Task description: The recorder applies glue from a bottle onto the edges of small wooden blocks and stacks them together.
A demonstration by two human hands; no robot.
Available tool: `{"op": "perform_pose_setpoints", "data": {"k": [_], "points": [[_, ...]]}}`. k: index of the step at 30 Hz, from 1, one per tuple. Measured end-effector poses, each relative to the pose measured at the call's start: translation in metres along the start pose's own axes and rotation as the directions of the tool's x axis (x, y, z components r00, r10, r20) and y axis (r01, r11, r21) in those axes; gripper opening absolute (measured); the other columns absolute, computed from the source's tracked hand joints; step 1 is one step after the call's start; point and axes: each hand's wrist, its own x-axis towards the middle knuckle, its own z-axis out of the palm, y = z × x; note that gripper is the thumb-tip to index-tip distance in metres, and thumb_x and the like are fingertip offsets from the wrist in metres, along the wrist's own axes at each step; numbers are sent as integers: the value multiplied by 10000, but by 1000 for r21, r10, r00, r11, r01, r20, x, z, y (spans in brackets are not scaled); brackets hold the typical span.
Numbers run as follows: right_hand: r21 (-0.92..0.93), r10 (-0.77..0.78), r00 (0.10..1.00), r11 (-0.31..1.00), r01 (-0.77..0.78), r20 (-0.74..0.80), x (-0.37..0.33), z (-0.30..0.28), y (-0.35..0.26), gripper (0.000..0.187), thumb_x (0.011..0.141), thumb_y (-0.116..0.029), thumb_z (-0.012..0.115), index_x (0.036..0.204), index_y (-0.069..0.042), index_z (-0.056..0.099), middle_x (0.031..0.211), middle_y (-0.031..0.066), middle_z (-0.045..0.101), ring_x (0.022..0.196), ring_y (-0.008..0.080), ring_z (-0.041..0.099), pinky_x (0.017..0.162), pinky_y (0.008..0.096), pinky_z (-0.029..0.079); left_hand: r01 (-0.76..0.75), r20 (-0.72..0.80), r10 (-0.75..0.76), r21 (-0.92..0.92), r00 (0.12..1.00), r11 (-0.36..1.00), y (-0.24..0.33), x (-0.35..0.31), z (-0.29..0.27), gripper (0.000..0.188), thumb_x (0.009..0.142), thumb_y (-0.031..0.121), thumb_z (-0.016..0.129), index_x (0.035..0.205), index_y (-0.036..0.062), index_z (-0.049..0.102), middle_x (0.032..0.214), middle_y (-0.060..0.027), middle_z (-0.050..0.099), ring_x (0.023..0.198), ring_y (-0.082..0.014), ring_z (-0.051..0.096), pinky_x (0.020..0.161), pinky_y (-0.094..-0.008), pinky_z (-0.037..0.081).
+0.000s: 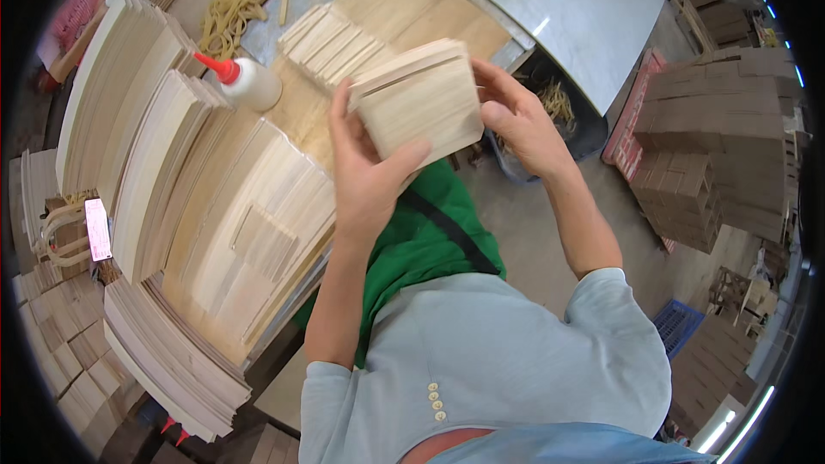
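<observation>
A pale wooden box-like piece [421, 107] with angled corners is held up in front of me, over the table edge. A dark slot runs along its upper side. My left hand [365, 150] grips its left side, thumb across the lower face and fingers round the far edge. At its right side, my right hand [520, 120] has bent fingers behind the edge and its thumb close to the corner. Just beyond the piece, a row of thin wooden slats [331, 45] lies on a wooden board [412, 13]. A white glue bottle [256, 86] with a red nozzle stands to the left.
Curved stacks of thin wooden boards [129, 94] fill the left side. More flat pieces [266, 236] lie on the near table. Yellowish bands [245, 0] are heaped at the back. A dark bin [571, 133] stands right of the table; stacked brown blocks [713, 129] stand farther right.
</observation>
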Motion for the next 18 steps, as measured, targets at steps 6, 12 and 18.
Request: {"op": "perform_pose_setpoints", "data": {"k": [6,12,18], "points": [[204,56,994,978,-37,-90,49,-32,-13,760,815,-186,770,1442,8,385,1315,133,554,1178,208,546,1021,335,417,-190,-18,209,348,978,918,-25,58,45,829,791,92,718,1447,-50,231,1321,-219,389,1254,-329,419,1070,-416,354],[-53,111,992,992,-114,-59,151,-66,-10,668,848,-273,728,1384,23,461,1252,110,587,1093,181,576,943,332,460,-172,-149,329,619,932,767,-23,148,51,819,756,172,698,1412,-101,292,1264,-274,390,1196,-424,405,1068,-460,316],[-300,210,977,930,-211,-35,238,-69,-3,506,859,-378,691,1216,-25,628,1059,40,659,959,122,578,832,250,423,219,-393,-18,473,920,853,-22,215,49,798,784,102,611,1425,-143,203,1291,-325,381,1232,-451,376,1105,-481,269]]}}
